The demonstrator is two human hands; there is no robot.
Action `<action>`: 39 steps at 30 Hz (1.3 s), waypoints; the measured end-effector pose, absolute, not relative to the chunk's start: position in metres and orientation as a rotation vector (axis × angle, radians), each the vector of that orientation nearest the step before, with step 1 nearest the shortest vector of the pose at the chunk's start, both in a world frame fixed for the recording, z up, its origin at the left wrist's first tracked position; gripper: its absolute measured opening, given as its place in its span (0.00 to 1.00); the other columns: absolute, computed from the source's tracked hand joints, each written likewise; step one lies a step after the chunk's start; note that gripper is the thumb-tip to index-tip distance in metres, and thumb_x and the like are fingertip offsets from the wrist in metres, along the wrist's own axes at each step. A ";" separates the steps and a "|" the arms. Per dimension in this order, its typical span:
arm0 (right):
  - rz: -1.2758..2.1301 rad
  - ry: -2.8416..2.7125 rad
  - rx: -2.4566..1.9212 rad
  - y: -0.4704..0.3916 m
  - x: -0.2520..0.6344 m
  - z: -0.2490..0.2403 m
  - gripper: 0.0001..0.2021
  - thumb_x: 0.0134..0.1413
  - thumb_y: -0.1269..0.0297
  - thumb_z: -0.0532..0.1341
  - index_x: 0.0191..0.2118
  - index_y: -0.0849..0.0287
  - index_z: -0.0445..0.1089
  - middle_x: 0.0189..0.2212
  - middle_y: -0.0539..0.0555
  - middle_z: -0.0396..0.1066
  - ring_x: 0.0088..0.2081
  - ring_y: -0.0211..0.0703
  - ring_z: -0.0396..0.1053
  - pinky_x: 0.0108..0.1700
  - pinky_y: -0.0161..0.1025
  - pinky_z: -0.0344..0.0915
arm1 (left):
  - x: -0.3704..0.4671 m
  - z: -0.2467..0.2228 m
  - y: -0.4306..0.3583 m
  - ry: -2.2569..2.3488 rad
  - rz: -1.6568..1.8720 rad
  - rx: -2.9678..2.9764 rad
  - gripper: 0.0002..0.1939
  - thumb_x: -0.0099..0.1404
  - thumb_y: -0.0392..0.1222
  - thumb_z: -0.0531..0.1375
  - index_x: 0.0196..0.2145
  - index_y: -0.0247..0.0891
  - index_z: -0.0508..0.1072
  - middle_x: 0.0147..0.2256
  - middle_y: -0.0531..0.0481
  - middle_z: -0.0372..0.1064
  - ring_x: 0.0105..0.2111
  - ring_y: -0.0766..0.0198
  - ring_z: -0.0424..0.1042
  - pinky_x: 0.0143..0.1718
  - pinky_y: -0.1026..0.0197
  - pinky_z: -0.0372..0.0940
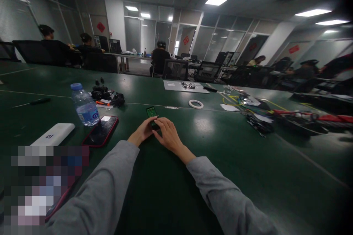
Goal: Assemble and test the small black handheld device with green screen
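A small rectangular circuit board [151, 112], green inside a dark border, is held tilted just above the green table. My left hand [143, 130] grips its near left side, with the thumb lying along the top. From the right, my right hand [168, 136] reaches over the near end of the board, its fingers bent together and pressed on it. The fingers of both hands hide the lower part of the board.
To the left stand a water bottle [85, 108], a red-edged phone [101, 131] and a white power bank [53, 134]. A screwdriver [40, 101] lies farther left. A tape roll [196, 104] sits ahead, and tangled cables [259, 117] lie right. Several people sit beyond.
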State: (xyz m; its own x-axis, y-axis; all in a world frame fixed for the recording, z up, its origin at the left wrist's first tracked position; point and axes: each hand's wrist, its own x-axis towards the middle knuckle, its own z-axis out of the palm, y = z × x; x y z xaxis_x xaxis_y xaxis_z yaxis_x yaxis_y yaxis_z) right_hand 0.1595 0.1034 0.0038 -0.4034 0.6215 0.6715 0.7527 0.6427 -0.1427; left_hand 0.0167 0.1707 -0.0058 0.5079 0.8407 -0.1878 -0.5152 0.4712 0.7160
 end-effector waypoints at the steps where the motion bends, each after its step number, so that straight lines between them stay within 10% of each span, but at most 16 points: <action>1: -0.221 -2.092 -1.087 0.103 0.159 0.004 0.22 0.60 0.60 0.53 0.59 0.56 0.56 0.54 0.60 0.61 0.58 0.51 0.55 0.58 0.52 0.55 | 0.016 -0.005 0.171 0.578 0.909 0.639 0.09 0.57 0.39 0.61 0.37 0.36 0.74 0.35 0.48 0.73 0.36 0.63 0.72 0.40 0.61 0.67; 22: 0.012 -1.711 -1.191 0.119 0.168 -0.009 0.16 0.60 0.61 0.50 0.52 0.59 0.60 0.46 0.61 0.62 0.49 0.49 0.60 0.52 0.51 0.60 | 0.011 0.005 0.160 0.595 0.932 0.794 0.24 0.53 0.40 0.66 0.48 0.40 0.68 0.42 0.47 0.74 0.39 0.60 0.74 0.40 0.58 0.68; 39: 0.954 -1.404 -1.130 0.142 0.179 -0.029 0.26 0.56 0.42 0.52 0.52 0.54 0.59 0.45 0.54 0.67 0.43 0.41 0.68 0.43 0.39 0.67 | 0.011 0.001 0.167 0.664 0.752 0.930 0.27 0.55 0.44 0.66 0.51 0.39 0.68 0.42 0.44 0.73 0.38 0.58 0.74 0.39 0.58 0.67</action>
State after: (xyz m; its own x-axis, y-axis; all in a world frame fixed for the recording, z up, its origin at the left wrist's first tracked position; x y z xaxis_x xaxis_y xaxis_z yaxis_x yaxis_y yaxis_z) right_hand 0.1791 0.1418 -0.0291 -0.0058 0.9712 0.2381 0.1363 0.2366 -0.9620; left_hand 0.0113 0.1669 0.0007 0.5709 0.8017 -0.1770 -0.2746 0.3896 0.8791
